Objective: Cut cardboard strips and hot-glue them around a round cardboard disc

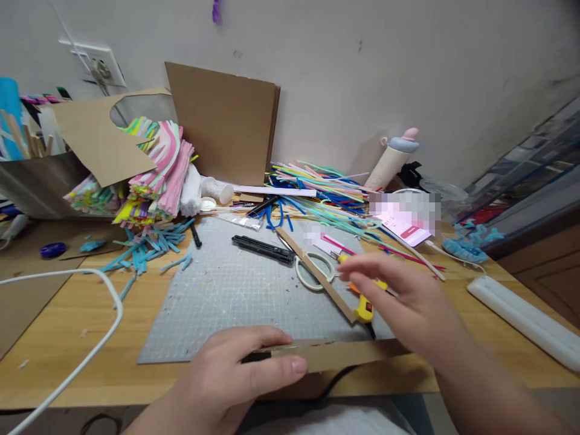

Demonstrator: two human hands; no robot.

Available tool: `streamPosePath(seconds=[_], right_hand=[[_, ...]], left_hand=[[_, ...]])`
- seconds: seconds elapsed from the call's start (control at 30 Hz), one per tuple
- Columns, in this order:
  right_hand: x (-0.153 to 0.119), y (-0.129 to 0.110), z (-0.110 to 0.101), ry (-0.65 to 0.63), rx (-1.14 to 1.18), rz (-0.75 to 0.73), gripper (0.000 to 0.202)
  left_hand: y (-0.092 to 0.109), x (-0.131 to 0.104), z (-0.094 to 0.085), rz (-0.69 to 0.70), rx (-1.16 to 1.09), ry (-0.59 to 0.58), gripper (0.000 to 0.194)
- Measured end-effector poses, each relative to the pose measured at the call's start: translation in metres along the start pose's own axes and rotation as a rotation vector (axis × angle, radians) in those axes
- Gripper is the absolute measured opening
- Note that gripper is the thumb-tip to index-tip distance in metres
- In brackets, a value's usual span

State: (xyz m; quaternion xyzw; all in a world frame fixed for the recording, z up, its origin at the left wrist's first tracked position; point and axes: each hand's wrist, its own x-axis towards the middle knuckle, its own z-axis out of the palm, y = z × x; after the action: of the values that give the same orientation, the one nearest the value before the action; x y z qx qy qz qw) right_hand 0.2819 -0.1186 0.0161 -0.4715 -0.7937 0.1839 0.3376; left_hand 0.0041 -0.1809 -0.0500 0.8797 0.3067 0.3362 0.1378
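Near the table's front edge, my left hand (226, 368) pinches a cardboard piece (348, 355) between thumb and fingers, its long edge facing up. A small black part shows beside those fingers; I cannot make out what it is. My right hand (408, 296) hovers by a yellow hot glue gun (365, 309), fingers apart and nothing visible in them; they partly cover the gun. A narrow cardboard strip (333, 291) lies across a roll of pale tape (300, 275) on the grey cutting mat (217, 308). Left of them rests a black utility knife (260, 248).
Pipe cleaners (317, 181) in many colours lie along the wall, with thick bundles (158, 169) at left. Cardboard sheets (222, 121) lean behind. A bottle (389, 163), a phone (408, 229) and a white power strip (521, 320) are at right. A white cable (113, 290) loops at left.
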Motion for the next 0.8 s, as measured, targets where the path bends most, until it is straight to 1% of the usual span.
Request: streamPosePath(seconds=[0.03,0.1,0.13,0.2,0.3,0.37,0.43,0.5,0.53,0.57,0.7,0.8], right_hand=[[0.013,0.005,-0.001,-0.074,-0.084,0.078,0.015],[0.042,0.018,0.0,-0.343,-0.314,0.217,0.016],[0.056,0.025,0.001,-0.396,-0.359,0.233,0.013],[0.082,0.041,0.004,-0.418,-0.436,0.264,0.01],[0.112,0.066,0.006,-0.4,-0.561,0.308,0.015],[0.125,0.08,0.008,-0.417,-0.615,0.315,0.023],[0.134,0.089,0.012,-0.448,-0.644,0.307,0.027],[0.139,0.091,0.019,-0.491,-0.648,0.284,0.027],[0.14,0.091,0.023,-0.516,-0.644,0.27,0.027],[0.141,0.09,0.027,-0.542,-0.637,0.255,0.028],[0.144,0.08,0.042,-0.624,-0.585,0.169,0.027],[0.148,0.071,0.051,-0.65,-0.514,0.036,0.027]], left_hand=[[0.001,0.001,0.001,-0.002,0.008,-0.003,0.052],[0.003,0.003,0.001,-0.003,0.03,-0.011,0.052],[0.004,0.005,0.0,-0.002,0.041,-0.02,0.051],[0.006,0.009,-0.001,0.002,0.061,-0.018,0.043],[0.009,0.015,-0.004,0.026,0.088,0.039,0.031],[0.009,0.017,-0.002,0.054,0.111,0.065,0.028],[0.009,0.019,0.002,0.063,0.137,0.098,0.03],[0.007,0.02,0.006,0.038,0.157,0.157,0.031],[0.006,0.021,0.007,0.025,0.161,0.162,0.032],[0.005,0.023,0.007,0.027,0.16,0.145,0.032],[0.002,0.034,0.0,0.087,0.157,-0.012,0.033],[0.0,0.041,-0.005,0.096,0.183,-0.044,0.034]])
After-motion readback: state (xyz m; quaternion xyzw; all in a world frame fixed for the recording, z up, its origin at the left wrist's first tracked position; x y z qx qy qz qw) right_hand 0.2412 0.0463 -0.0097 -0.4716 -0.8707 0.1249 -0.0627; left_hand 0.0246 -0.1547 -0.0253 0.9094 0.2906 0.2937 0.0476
